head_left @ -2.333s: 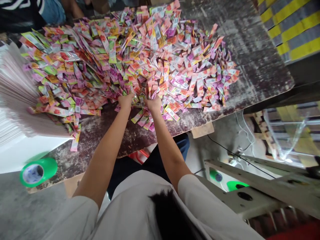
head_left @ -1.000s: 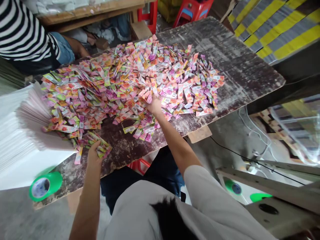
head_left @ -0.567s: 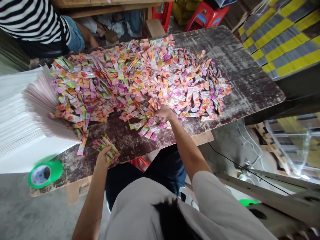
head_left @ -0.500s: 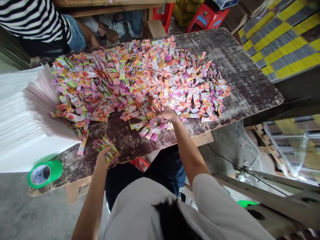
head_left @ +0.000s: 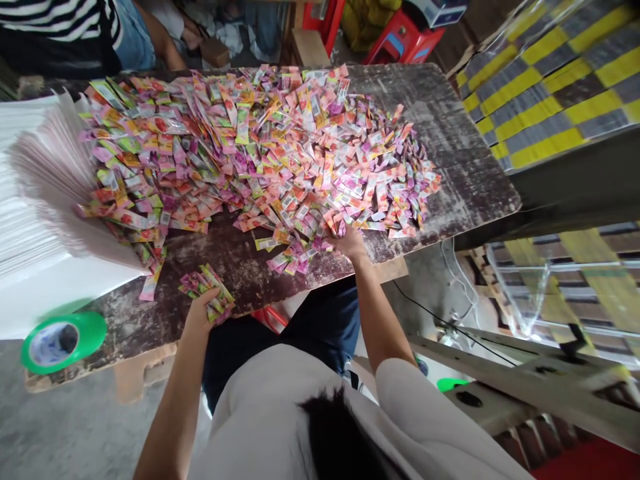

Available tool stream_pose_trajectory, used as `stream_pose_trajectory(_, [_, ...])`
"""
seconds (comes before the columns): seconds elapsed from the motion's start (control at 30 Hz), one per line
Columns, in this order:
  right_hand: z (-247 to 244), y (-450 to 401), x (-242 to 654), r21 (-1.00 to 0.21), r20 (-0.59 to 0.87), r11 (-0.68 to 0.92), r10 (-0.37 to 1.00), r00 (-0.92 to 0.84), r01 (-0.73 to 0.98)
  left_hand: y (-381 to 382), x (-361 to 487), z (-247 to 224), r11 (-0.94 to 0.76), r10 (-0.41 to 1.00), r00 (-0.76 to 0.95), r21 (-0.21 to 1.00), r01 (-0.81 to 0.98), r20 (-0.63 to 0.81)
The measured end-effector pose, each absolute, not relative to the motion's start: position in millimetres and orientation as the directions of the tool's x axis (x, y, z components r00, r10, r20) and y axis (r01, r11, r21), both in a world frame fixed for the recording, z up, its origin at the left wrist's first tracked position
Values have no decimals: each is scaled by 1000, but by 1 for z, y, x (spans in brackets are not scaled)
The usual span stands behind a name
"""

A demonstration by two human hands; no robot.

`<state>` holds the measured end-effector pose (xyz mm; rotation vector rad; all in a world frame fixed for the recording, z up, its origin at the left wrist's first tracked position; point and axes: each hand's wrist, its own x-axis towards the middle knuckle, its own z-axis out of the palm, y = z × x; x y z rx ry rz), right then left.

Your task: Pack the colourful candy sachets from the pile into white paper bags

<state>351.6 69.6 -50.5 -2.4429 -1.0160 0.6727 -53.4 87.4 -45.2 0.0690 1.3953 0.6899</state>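
A wide heap of small candy-like stick packets (head_left: 280,160), pink, orange, purple and green, covers much of a worn dark table (head_left: 470,160). Near the table's front edge on the left, my left hand (head_left: 204,308) is closed around a fanned bunch of packets (head_left: 216,293). My right hand (head_left: 350,243) is at the near side of the heap, its fingers curled on a few pink and orange packets (head_left: 334,221). Its fingertips are partly hidden among them.
White sheets or bags (head_left: 45,200) are stacked at the left, beside a roll of green tape (head_left: 65,341). Another person's striped top (head_left: 55,27) shows across the table. A red stool (head_left: 407,37) and yellow-and-grey stacks (head_left: 550,87) stand beyond; a metal frame (head_left: 540,380) is at the right.
The view has shifted, moving the scene leftward. My right hand has drawn slightly back toward the table edge with packets in its fingers. My left hand still holds its bunch.
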Motion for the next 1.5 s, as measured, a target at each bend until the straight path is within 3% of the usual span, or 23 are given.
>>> stream_pose_trajectory(0.17, [-43, 86, 337, -654, -354, -606, 774, 524, 453, 79, -54, -42, 793, 526, 37, 474, -384, -850])
stream_pose_trajectory(0.33, [-43, 98, 311, -484, -446, -671, 741, 501, 562, 67, -60, -45, 759, 571, 37, 510, -404, -820])
stream_pose_trajectory(0.5, [-58, 101, 284, -465, -410, -657, 754, 514, 593, 61, -58, -48, 762, 581, 56, 518, -388, -812])
stream_pose_trajectory(0.67, [-64, 87, 289, -770, -449, -600, 751, 484, 218, 62, -55, -47, 774, 588, 83, 530, -346, -804])
stream_pose_trajectory(0.87, [-53, 59, 293, -898, -433, -427, 813, 390, -106, 68, -49, -49, 792, 555, 67, 502, -348, -829])
stream_pose_trajectory(0.97, [-54, 58, 282, -887, -452, -372, 817, 358, -271, 71, -38, -46, 784, 572, 71, 519, -340, -817])
stream_pose_trajectory(1.13, [-58, 61, 253, -847, -518, -441, 810, 274, -297, 72, -23, -38, 723, 672, 141, 602, -339, -727])
stream_pose_trajectory(1.33, [-47, 55, 183, -879, -409, -330, 892, 191, -345, 74, -17, -32, 727, 682, 233, 609, -316, -693])
stream_pose_trajectory(1.5, [-30, 42, 132, -834, -388, -365, 921, -30, -413, 61, -14, -32, 651, 759, 246, 715, -254, -603])
